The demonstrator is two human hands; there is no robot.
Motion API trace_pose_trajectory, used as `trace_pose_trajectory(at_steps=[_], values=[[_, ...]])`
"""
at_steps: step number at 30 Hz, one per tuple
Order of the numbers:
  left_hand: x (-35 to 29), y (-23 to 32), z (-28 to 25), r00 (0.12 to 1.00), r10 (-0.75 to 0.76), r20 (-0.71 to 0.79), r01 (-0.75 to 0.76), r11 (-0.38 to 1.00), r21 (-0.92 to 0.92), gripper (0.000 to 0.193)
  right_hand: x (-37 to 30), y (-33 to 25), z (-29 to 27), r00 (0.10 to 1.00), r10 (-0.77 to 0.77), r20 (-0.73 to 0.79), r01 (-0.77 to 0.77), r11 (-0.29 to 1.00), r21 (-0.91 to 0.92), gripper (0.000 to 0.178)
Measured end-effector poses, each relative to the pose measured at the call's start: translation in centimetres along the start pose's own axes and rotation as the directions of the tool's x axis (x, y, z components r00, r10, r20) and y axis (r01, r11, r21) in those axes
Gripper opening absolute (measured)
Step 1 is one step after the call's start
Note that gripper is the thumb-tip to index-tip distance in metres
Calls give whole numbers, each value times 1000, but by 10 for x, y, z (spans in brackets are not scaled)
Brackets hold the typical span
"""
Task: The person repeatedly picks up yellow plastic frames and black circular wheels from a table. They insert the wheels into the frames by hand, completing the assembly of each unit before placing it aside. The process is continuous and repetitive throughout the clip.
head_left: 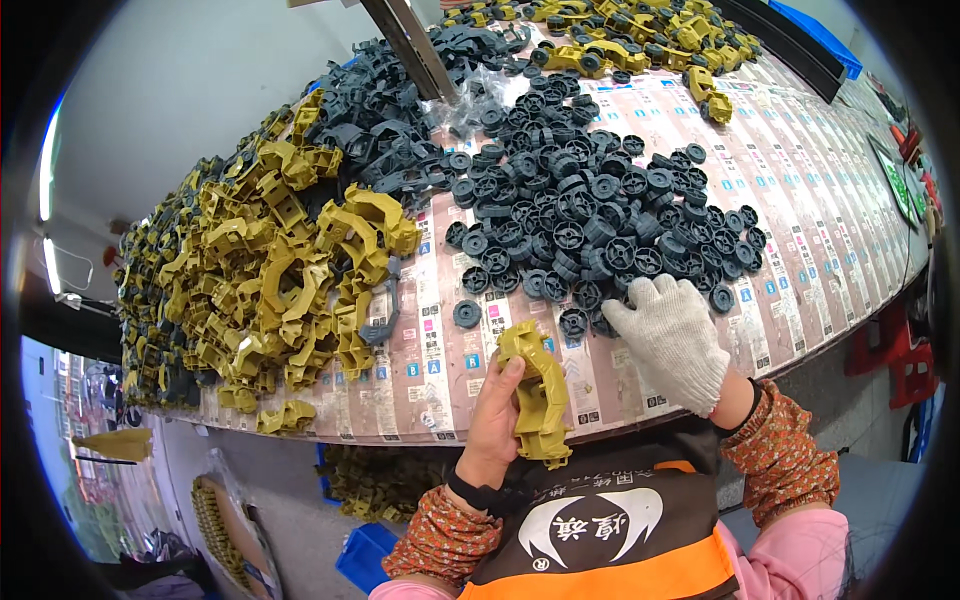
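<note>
My bare left hand (490, 410) is closed round a yellow plastic toy car body (541, 395), held upright just above the table's near edge. My right hand (668, 340), in a white knitted glove, is at the near edge of a heap of dark grey toy wheels (590, 205). Its fingers are curled down among the wheels, and their tips are hidden, so what they grip cannot be made out. One loose wheel (573, 322) lies between my two hands.
Yellow car bodies (270, 270) are piled on the left, beside dark grey plastic parts (385, 125). Assembled yellow toy cars (640, 35) lie at the back. A metal post (408, 45) rises behind the wheels. Right of the table stands a red stool (895, 355); a blue bin (365, 555) is below.
</note>
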State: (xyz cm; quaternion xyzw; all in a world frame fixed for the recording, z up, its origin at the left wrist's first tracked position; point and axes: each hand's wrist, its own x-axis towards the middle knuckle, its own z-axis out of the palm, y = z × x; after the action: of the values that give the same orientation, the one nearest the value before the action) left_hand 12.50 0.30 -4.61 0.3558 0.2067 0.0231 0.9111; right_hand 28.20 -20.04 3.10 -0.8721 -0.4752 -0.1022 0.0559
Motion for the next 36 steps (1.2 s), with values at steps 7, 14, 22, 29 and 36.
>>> trace_pose_trajectory(at_steps=[7, 14, 22, 29, 36], values=[[-6, 0, 2, 1000, 9, -21, -9, 1000, 8, 46, 12, 9, 3, 996, -83, 32, 82, 996, 32, 10], [-9, -2, 4, 999, 28, -32, -28, 1000, 6, 45, 18, 16, 2, 983, -183, 20, 181, 981, 66, 12], [-12, -7, -3, 1000, 27, -11, -28, 999, -23, 55, 11, -13, -5, 981, -28, -193, 128, 839, 529, 26], [-20, -12, 20, 987, 161, 17, -162, 969, 189, 77, -8, -52, 35, 915, 385, 119, -231, 259, 938, 38], [-22, -14, 28, 965, 254, 70, -262, 893, 366, 75, -17, -66, 22, 892, 415, 178, -282, 206, 937, 37]])
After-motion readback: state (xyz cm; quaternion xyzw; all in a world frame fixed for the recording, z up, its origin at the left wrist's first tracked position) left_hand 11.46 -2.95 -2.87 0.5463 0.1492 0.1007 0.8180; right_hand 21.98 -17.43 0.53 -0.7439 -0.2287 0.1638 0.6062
